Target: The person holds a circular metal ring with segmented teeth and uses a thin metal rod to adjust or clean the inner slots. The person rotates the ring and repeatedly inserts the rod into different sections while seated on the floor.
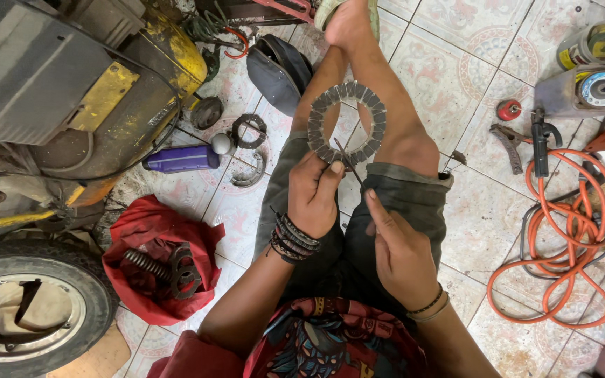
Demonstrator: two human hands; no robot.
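My left hand [314, 192] pinches the lower edge of a grey ring-shaped friction disc [346, 123] with segmented pads, holding it upright over my bare legs. My right hand [395, 246] sits just below and to the right, fingers closed on a thin dark pointed tool [345, 158] whose tip touches the disc's lower rim. I sit on a patterned tile floor with my knees drawn up. Dark bracelets circle my left wrist.
A yellow scooter body [106, 91] and wheel [29, 308] fill the left. A red cloth [155, 259] holds a spring and metal parts. A purple spray can [180, 159], loose rings [248, 131], an orange hose coil [568, 245], pliers [509, 143] and grinding discs [600, 87] lie around.
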